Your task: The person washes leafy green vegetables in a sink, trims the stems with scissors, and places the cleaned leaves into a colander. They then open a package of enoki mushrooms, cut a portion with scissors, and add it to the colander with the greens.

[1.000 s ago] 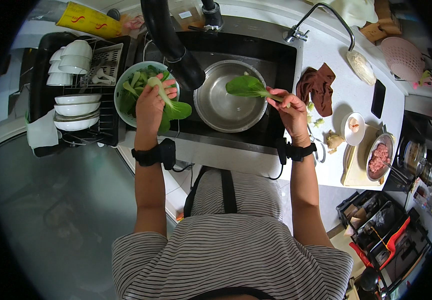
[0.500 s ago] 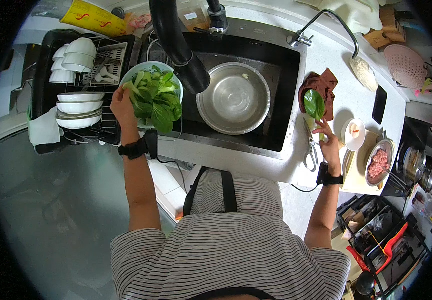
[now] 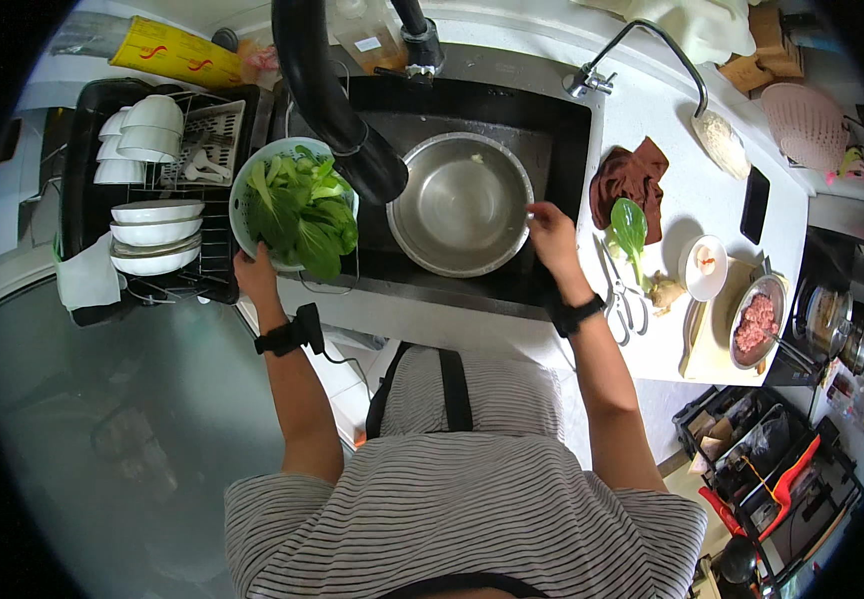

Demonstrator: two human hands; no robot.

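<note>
Noted at left hand [image 3: 256, 280]: contact with near-left rim of pale green colander [image 3: 239, 208]; cannot tell whether closed on it. Noted at right hand [image 3: 556, 245]: fingertips at right rim of metal basin [image 3: 460, 212]; cannot tell whether pinching it. Heaped in colander: leafy greens [image 3: 307, 215]. Set in dark sink [image 3: 560, 160]: basin. Lying right of sink, overlapping brown cloth [image 3: 642, 178]: single stalked leaf [image 3: 630, 230]. Near leaf: scissors [image 3: 620, 289], knobby tan root [image 3: 665, 293]. Farther right: white bowl [image 3: 704, 290], metal bowl [image 3: 771, 288] with minced meat [image 3: 755, 324].
</note>
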